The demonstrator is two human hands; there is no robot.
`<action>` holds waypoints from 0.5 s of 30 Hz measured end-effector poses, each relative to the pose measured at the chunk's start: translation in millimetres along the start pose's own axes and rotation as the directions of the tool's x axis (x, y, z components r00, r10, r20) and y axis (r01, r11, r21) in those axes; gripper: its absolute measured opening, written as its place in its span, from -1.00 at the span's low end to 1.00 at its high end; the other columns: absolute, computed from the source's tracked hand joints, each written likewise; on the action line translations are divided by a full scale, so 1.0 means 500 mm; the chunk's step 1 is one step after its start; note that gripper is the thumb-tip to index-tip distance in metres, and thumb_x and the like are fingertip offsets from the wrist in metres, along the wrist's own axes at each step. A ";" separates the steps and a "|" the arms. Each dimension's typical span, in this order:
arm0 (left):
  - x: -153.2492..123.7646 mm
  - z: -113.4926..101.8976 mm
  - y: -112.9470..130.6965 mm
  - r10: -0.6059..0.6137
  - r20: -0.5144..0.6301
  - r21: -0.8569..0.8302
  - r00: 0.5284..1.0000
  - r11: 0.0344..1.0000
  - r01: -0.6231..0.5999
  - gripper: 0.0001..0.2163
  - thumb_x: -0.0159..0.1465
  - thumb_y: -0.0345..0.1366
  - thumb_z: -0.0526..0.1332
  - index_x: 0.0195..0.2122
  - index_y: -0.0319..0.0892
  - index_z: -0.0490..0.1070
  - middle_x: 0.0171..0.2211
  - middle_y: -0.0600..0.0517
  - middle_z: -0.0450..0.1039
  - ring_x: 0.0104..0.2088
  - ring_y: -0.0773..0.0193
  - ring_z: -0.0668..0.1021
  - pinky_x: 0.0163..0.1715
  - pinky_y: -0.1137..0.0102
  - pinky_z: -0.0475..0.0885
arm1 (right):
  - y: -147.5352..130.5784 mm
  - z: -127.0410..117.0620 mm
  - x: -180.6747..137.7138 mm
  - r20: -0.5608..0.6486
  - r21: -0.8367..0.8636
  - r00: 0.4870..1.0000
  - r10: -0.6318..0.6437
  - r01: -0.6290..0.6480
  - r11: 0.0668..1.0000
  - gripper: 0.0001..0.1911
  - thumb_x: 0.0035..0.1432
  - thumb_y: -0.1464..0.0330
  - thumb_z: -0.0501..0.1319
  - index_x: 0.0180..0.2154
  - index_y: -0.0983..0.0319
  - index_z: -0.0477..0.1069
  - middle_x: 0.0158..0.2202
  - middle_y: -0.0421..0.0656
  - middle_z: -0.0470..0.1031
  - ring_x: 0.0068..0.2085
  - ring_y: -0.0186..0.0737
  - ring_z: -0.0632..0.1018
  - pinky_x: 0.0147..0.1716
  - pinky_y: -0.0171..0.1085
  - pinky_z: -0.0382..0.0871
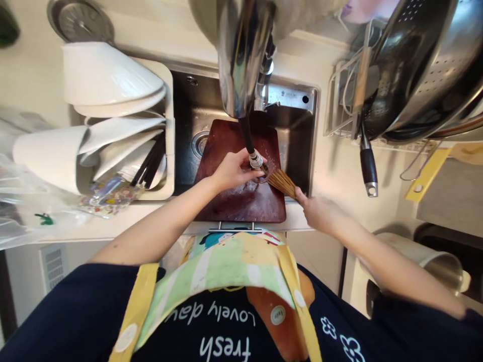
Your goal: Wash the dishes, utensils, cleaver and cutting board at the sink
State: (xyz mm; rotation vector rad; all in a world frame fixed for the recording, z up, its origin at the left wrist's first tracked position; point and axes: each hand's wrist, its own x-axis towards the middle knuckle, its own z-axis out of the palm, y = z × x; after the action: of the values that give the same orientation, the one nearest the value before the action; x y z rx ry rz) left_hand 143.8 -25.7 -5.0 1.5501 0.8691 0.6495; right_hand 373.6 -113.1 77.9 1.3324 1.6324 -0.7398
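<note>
A dark red cutting board (226, 146) lies across the steel sink (298, 125), wet with foam on it. My left hand (232, 171) is closed round the spray head (255, 161) of the pull-out faucet hose and holds it just above the board. My right hand (319, 211) grips the handle end of a bamboo brush (282, 182). The brush's bristles meet the board right beside the spray head. I wear a yellow and green apron (234, 266) over a dark shirt.
The chrome faucet (241, 55) rises over the sink's back. A white rack (169, 151) at the left holds white bowls, plates and black chopsticks. At the right a wire rack (339, 110) carries steel colanders, bowls and a black-handled utensil (368, 168). A metal pot (433, 259) stands lower right.
</note>
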 end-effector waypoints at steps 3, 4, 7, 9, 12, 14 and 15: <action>0.004 0.014 0.008 0.001 -0.009 -0.022 1.000 1.000 -0.002 -0.66 0.06 -0.22 0.37 -0.18 -0.24 0.42 -0.18 -0.06 0.56 -0.18 0.18 0.59 -0.10 0.26 0.51 | -0.003 -0.018 0.075 -0.073 0.059 0.995 0.064 -0.060 0.996 -0.25 0.22 0.46 -0.02 0.36 0.40 -0.31 -0.12 0.24 0.51 -0.12 0.05 0.58 -0.21 -0.17 0.40; 0.004 0.017 0.010 -0.004 -0.011 -0.021 1.000 1.000 0.004 -0.66 0.05 -0.21 0.37 -0.19 -0.24 0.41 -0.18 -0.06 0.56 -0.18 0.18 0.59 -0.10 0.25 0.51 | -0.006 -0.023 0.102 -0.096 0.080 0.993 0.073 -0.066 0.995 -0.25 0.23 0.45 -0.03 0.36 0.40 -0.34 -0.09 0.25 0.50 -0.10 0.05 0.57 -0.19 -0.18 0.40; -0.007 0.015 0.016 -0.022 -0.002 -0.009 1.000 1.000 0.022 -0.66 0.06 -0.20 0.37 -0.19 -0.24 0.41 -0.18 -0.06 0.55 -0.18 0.17 0.60 -0.09 0.24 0.51 | -0.016 -0.015 0.125 -0.136 0.072 0.990 0.047 -0.037 0.997 -0.23 0.22 0.45 -0.02 0.36 0.39 -0.37 -0.08 0.23 0.49 -0.10 0.03 0.56 -0.19 -0.20 0.37; -0.019 0.009 0.019 -0.032 0.019 -0.011 0.999 0.999 0.033 -0.66 0.07 -0.18 0.36 -0.18 -0.24 0.40 -0.18 -0.05 0.55 -0.18 0.18 0.60 -0.09 0.24 0.51 | -0.014 0.012 0.081 -0.141 0.036 0.990 -0.027 0.032 0.999 -0.20 0.20 0.47 0.00 0.36 0.33 -0.38 -0.13 0.17 0.51 -0.16 -0.01 0.57 -0.25 -0.24 0.36; -0.034 0.007 0.024 -0.040 0.064 -0.025 0.997 0.999 0.042 -0.64 0.08 -0.16 0.36 -0.17 -0.24 0.39 -0.19 -0.06 0.55 -0.20 0.19 0.60 -0.11 0.25 0.51 | 0.013 0.066 -0.024 -0.124 0.018 0.984 -0.124 0.128 0.992 -0.20 0.20 0.47 0.00 0.37 0.21 -0.35 -0.21 0.04 0.54 -0.26 -0.09 0.57 -0.34 -0.28 0.30; -0.040 0.013 0.027 -0.032 0.066 -0.040 0.997 0.999 0.034 -0.64 0.07 -0.14 0.36 -0.19 -0.24 0.37 -0.19 -0.08 0.56 -0.21 0.19 0.60 -0.13 0.25 0.51 | 0.032 0.096 -0.082 -0.106 0.036 0.988 -0.113 0.117 0.992 -0.23 0.20 0.46 -0.01 0.37 0.17 -0.28 -0.27 -0.01 0.55 -0.31 -0.11 0.57 -0.37 -0.29 0.26; -0.041 0.018 0.029 -0.026 0.060 -0.050 0.998 0.998 0.029 -0.64 0.07 -0.14 0.37 -0.20 -0.24 0.36 -0.19 -0.09 0.56 -0.21 0.19 0.60 -0.13 0.26 0.51 | 0.035 0.106 -0.101 -0.107 0.048 0.989 -0.104 0.109 0.993 -0.24 0.20 0.45 -0.01 0.37 0.17 -0.24 -0.29 -0.02 0.55 -0.33 -0.13 0.56 -0.39 -0.29 0.25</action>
State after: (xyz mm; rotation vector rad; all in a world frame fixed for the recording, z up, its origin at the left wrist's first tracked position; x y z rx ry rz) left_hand 141.7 -48.2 9.0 1.5017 0.8225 0.5985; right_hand 406.2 -177.0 101.4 1.3494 1.7896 -0.7936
